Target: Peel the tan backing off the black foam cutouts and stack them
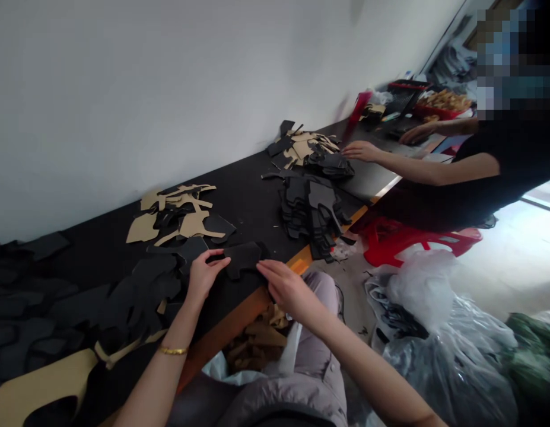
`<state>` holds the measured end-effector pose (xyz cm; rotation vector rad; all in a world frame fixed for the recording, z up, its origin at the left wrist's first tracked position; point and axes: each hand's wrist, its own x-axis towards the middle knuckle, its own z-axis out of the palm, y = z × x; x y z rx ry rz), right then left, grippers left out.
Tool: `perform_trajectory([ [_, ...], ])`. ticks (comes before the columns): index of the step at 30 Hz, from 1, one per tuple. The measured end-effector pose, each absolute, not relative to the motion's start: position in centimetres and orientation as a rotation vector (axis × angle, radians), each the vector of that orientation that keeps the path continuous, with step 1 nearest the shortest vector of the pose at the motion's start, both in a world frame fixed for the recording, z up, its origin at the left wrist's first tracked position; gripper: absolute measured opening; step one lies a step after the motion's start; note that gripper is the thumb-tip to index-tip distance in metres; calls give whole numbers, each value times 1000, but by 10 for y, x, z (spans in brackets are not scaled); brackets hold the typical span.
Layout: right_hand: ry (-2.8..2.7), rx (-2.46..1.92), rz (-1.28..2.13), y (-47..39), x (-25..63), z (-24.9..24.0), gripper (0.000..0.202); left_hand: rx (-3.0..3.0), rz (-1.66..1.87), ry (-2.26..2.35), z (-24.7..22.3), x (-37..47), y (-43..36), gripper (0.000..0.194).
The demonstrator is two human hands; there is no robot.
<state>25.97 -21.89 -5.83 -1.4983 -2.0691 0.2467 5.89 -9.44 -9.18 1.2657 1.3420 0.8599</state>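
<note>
A dark flat cut piece (242, 260) lies between my two hands above the black table, near its front edge. My left hand (206, 270) pinches the piece's left end between thumb and fingers. At its right end is my right hand (279, 280), the fingers pressed together against the edge. Behind my left hand sits a loose pile of tan and dark scraps (192, 222). Overlapping dark pieces (118, 296) spread over the table to the left. A stack of dark cut pieces (308, 204) stands to the right of my hands.
A co-worker's hands (363, 151) are over the table at the right, beside another scrap pile (304, 145). Below the wooden edge (230, 335) is a bag of tan offcuts (257, 344). A red stool (385, 243) and plastic bags (452, 350) occupy the floor at right.
</note>
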Motion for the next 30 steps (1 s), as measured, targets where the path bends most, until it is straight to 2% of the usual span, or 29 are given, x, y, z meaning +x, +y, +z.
perform_trajectory([
  [4,-2214,-1480,136,-193,231,-79,42,1289,884,1336,-91,60,-94,45],
  [10,-2248,-1509,93,-182,228,-101,59,1427,937,1337,-89,62,-96,36],
  [19,-2250,-1638,84,-186,227,-104,70,1976,1026,1410,-81,76,-110,13],
  [30,-2230,-1611,144,-187,225,-106,69,2046,1089,1395,-81,78,-118,9],
])
